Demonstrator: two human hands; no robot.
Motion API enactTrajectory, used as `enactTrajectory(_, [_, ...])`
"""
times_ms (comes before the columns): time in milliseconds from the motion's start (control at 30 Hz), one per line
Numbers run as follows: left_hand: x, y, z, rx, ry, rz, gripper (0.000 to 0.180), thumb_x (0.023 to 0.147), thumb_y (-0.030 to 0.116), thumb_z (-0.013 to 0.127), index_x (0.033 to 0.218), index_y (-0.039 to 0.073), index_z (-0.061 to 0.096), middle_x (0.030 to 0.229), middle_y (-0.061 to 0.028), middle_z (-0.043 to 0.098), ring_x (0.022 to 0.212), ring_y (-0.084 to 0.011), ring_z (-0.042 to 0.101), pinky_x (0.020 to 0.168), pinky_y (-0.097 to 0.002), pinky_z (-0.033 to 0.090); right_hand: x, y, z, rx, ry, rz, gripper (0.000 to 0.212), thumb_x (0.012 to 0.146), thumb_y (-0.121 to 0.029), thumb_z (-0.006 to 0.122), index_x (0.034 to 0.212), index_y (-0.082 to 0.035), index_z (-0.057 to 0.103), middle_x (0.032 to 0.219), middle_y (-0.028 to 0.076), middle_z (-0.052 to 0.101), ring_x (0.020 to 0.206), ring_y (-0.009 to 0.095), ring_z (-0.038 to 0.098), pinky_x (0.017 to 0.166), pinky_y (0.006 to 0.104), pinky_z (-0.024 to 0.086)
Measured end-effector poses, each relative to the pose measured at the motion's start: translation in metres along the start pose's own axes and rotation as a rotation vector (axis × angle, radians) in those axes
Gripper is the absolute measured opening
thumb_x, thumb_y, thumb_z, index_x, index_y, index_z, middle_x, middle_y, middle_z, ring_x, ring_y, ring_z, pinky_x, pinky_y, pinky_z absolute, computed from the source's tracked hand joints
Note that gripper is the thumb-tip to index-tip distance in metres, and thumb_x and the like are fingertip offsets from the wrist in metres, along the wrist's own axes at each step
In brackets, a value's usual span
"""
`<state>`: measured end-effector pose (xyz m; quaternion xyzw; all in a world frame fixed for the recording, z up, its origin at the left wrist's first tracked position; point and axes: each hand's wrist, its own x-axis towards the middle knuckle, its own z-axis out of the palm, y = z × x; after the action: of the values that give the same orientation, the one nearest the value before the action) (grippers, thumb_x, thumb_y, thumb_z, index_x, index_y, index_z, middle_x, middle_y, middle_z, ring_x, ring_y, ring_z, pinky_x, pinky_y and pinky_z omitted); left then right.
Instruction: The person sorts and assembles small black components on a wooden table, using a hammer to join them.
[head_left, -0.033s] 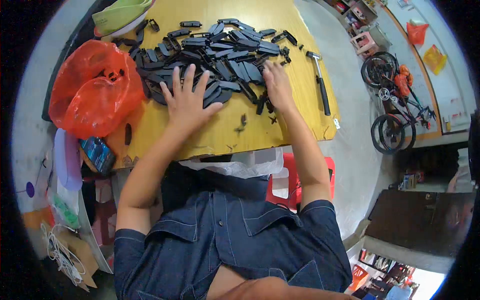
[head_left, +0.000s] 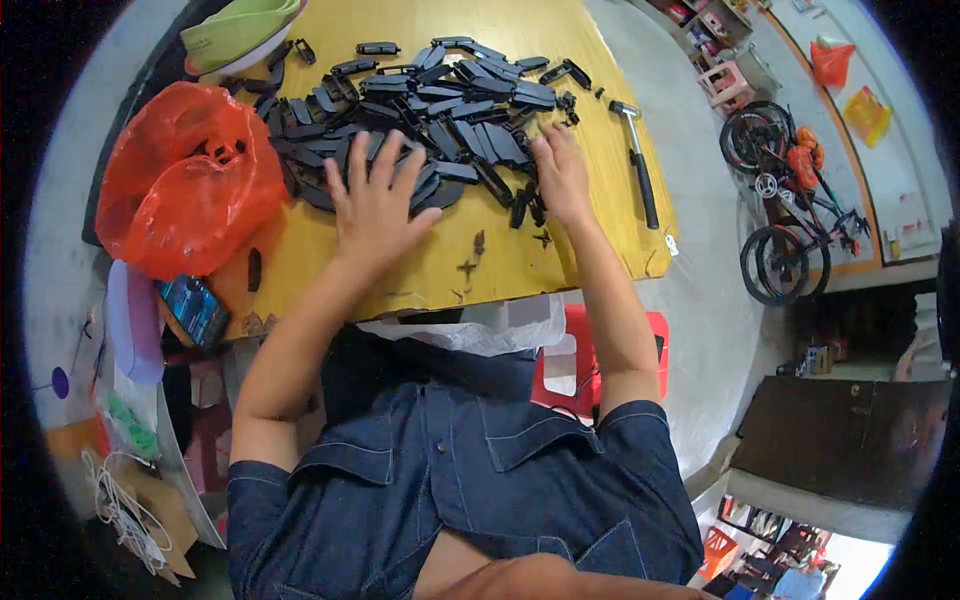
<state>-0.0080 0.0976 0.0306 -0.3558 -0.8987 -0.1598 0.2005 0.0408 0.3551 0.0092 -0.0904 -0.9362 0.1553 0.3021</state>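
A heap of long black plastic pieces (head_left: 490, 140) is spread over the yellow wooden table (head_left: 400, 278). My left hand (head_left: 378, 205) lies with fingers spread on the near left part of the heap, covering some pieces. At the heap's right edge is my right hand (head_left: 563, 178), its fingers stretched out beside the pieces and nothing visibly held. Small dark bits, one a cross-shaped piece (head_left: 466, 268), lie on the wood between my hands and the near edge.
A hammer (head_left: 642, 180) with a black handle lies to the right. Left of the heap sits a crumpled red plastic bag (head_left: 190, 190), with a phone (head_left: 195, 312) below it and green bowls (head_left: 235, 35) beyond. A red stool (head_left: 652, 345) stands under the table's near edge.
My right hand has shifted slightly to the right and is less blurred. The small bits near the table's front edge, smeared before, now show as separate pieces.
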Motion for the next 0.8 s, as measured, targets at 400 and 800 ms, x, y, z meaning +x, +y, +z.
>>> enactTrajectory(400, [0.000,0.005,0.006,-0.039,0.145,0.199,0.006,0.073,0.020,0.061,0.072,0.014,0.063,0.077,0.0021,0.057,0.082,-0.0193,0.053,0.069,-0.0353,0.039,-0.065,-0.102,-0.034,0.074,-0.515,0.191,0.028,0.078,-0.028,0.061,0.086,-0.002,0.061,0.087,0.017,0.060,0.083,0.033,0.059,0.073,0.0418,0.047])
enactTrajectory(800, [-0.053,-0.020,-0.025,-0.385,-0.242,-0.022,0.021,0.077,0.025,0.061,0.091,0.011,0.066,0.089,-0.0094,0.060,0.089,-0.0284,0.056,0.073,-0.0411,0.046,-0.076,-0.115,-0.050,1.049,-0.632,0.673,0.015,0.076,-0.008,0.064,0.085,-0.002,0.053,0.087,0.007,0.063,0.068,0.014,0.059,0.061,0.0247,0.048])
